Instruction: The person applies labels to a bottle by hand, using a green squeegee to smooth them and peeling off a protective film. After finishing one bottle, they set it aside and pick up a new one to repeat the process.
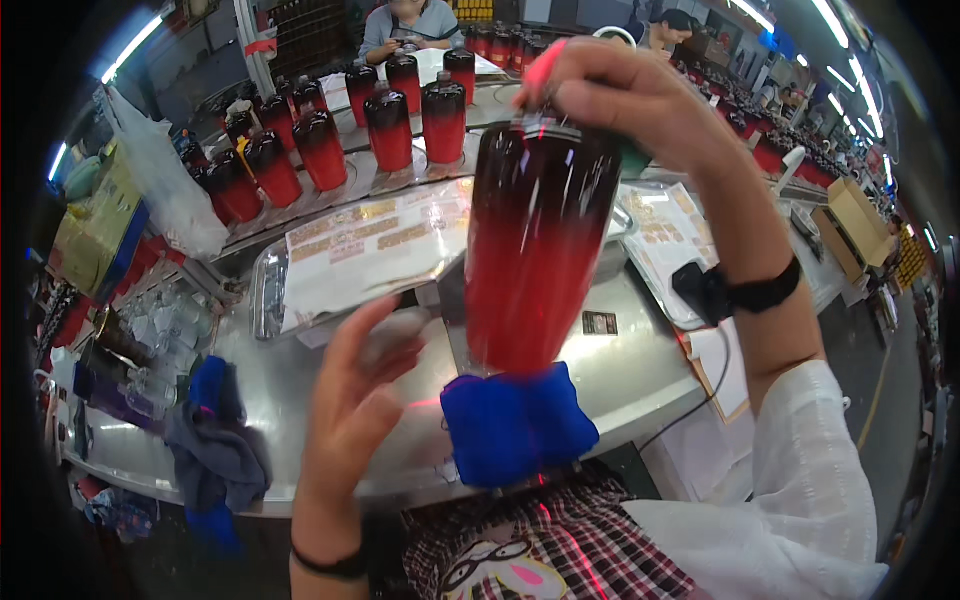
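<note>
A glossy bottle (535,245), black at the top and fading to red, stands over the metal table. My right hand (620,95) is closed on its neck from above. Its base comes down at a blue cloth pad (515,425) on the near edge; whether the two touch I cannot tell. To the left of the bottle, my left hand (355,400) is raised with thumb and fingers apart, not touching the bottle. A pale blurred patch by those fingers is too smeared to name. Behind the bottle lies a metal tray (268,290) with a white sheet of small gold pieces.
Several similar bottles (388,130) stand on a curved conveyor (370,172) beyond the table. A second tray (680,322) lies to the right. Dark cloths (215,440) hang at the left edge. Across the conveyor sits a person (425,25); an open cardboard box (858,230) is far right.
</note>
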Demonstrator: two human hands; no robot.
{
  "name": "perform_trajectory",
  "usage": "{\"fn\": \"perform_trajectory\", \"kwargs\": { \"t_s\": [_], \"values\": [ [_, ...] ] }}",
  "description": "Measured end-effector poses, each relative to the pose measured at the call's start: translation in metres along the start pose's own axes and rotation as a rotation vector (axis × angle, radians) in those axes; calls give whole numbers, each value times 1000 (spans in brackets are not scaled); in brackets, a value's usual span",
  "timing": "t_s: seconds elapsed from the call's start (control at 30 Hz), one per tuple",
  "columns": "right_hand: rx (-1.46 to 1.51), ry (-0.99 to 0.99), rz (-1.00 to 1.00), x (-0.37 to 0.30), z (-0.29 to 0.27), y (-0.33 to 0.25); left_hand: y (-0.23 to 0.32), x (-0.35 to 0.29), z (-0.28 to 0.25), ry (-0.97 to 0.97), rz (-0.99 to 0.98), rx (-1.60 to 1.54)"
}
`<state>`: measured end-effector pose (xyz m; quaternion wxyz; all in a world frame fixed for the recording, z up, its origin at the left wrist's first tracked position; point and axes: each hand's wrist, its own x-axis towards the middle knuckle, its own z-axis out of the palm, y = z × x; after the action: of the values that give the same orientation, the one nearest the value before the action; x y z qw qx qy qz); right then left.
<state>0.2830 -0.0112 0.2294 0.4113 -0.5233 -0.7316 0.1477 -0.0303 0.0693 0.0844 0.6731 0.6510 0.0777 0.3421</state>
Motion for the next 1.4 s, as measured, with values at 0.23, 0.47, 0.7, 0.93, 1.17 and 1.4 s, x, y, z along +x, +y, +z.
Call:
{"fn": "perform_trajectory", "kwargs": {
  "t_s": [0.23,0.47,0.7,0.93,1.17,1.4],
  "values": [
    [294,20,418,-72,113,36,-53,12,59,-201,-413,-771],
    [123,106,491,-111,133,47,-67,37,55,36,-502,-563],
    [-103,118,381,-140,112,52,-70,45,58,58,-528,-460],
    [-223,117,478,-175,66,41,-71,51,70,40,-379,-274],
    [-267,114,651,-212,17,59,-87,54,67,114,-437,-269],
    [-916,-68,1185,-306,-107,152,-90,46,65,109,-451,-273]
  ]
}}
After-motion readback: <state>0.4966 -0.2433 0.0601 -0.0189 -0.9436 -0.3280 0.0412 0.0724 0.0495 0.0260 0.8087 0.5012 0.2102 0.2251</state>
